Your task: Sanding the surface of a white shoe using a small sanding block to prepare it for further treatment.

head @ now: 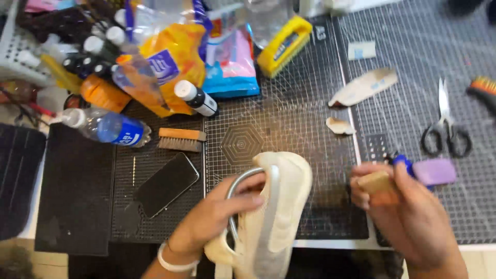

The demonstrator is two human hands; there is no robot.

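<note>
- Left hand point(217, 214) comes in from the near edge, wrist bent, white band around the wrist. Its fingers are curled over the collar of a cream sneaker point(274, 217), thumb on the outer side, so it's clamped on the shoe and holding it just above the mat.
- Right hand point(408, 217) is well off to the right of the shoe, not touching it. It's closed around a small tan block point(376, 182) that pokes out between thumb and fingers, looks like a little brush or eraser block, can't tell which.
- So the hands are apart, each gripping its own thing.
- The sneaker sits near-centre, toe pointing away, tilted on its side. It's off-white knit with a pale grey stripe running along its length and a chunky cream sole.
- All this is over a black gridded cutting mat point(289, 124).
- Just past the right hand: a purple block point(435, 171) with something blue beside it.
- Further right, scissors point(445, 126).
- Left of the shoe, a dark phone point(166, 184) lying flat, a wooden brush point(181, 139) beyond it, and a plastic water bottle point(106, 126) on its side.
</note>
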